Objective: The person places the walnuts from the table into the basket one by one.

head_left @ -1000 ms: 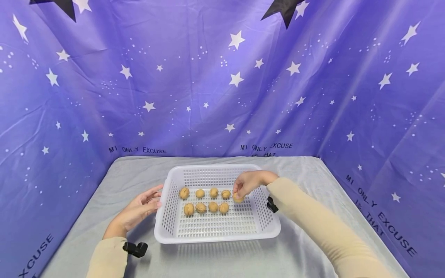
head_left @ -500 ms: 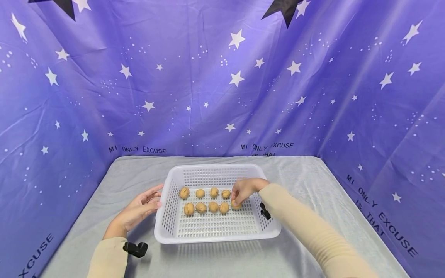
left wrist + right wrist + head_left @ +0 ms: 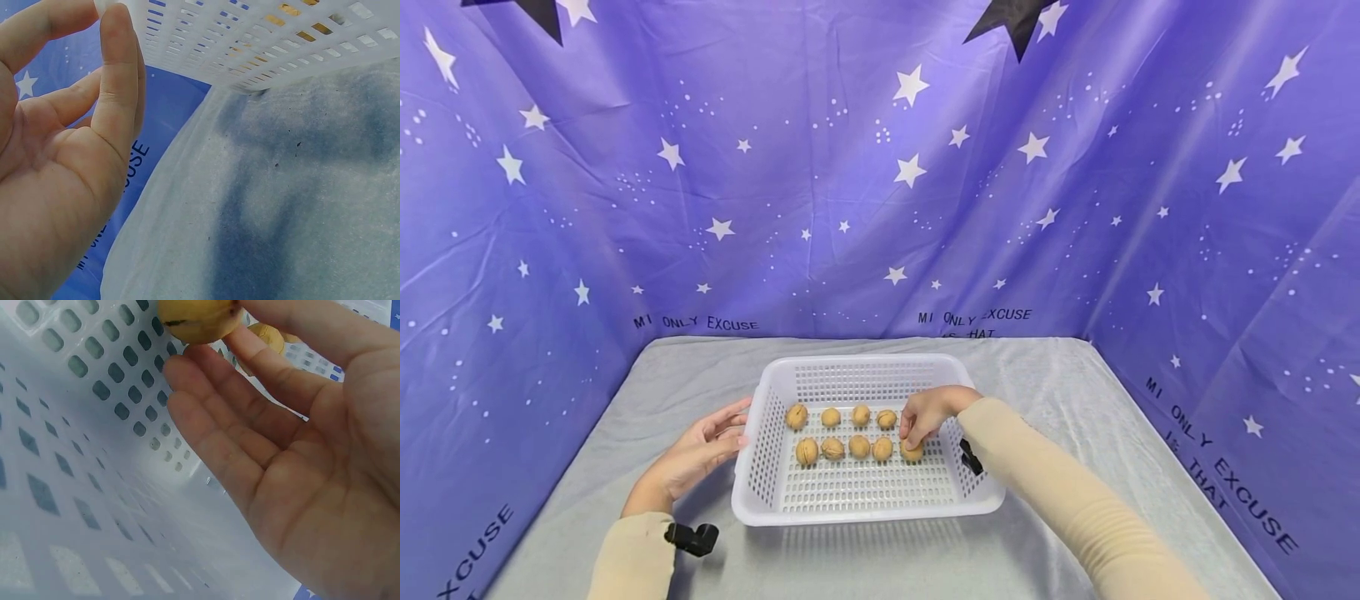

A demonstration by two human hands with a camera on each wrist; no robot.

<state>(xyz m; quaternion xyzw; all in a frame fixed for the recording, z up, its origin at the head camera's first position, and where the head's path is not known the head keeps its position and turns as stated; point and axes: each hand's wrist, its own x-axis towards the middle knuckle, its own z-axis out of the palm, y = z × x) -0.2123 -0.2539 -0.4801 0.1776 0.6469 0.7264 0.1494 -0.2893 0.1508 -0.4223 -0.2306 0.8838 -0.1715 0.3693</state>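
Observation:
Several walnuts [image 3: 832, 449] lie in two rows across the floor of a white plastic basket [image 3: 865, 514]. My right hand [image 3: 928, 414] reaches in over the right side and pinches a walnut [image 3: 913, 452] at the right end of the nearer row. From the right wrist view, the thumb and index finger hold this walnut [image 3: 199, 319], while the other fingers extend below it. At the basket's left side, my left hand [image 3: 694, 454] touches the outer edge with its fingertips. Loosely extended fingers [image 3: 115, 81] appear at the basket's edge in the left wrist view.
The basket stands on a table covered with grey cloth [image 3: 692, 367]. Purple star-printed curtains [image 3: 820, 208] rise behind and on both sides. Perforated walls surround the walnuts, with bare basket floor [image 3: 865, 492] in front of the nearer row.
My right hand has moved the walnut toward me, from the end of the farther row to the end of the nearer row. My left hand stays put.

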